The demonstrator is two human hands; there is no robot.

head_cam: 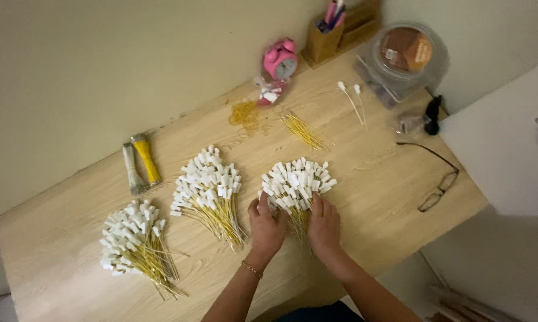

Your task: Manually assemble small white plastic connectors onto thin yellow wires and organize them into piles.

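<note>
**Bare arms, one bracelet**

Two forearms in view, no sleeves visible. Left hand (266, 228): thin gold-coloured bracelet (252, 269) at wrist, small beads or links. Right hand (324, 228): wrist bare, no rings or watch seen. Dark blue garment (316, 313) at bottom edge, between the arms.

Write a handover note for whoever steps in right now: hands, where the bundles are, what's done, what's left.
Left hand and right hand: both flat on the stems of the right bundle of white-tipped gold wires, pressing them together.
Two similar fanned bundles lie to the left: middle bundle, left bundle.
Done: three bundles gathered.
Left: loose gold wires and two single tagged wires lie farther back on the wooden table.
</note>
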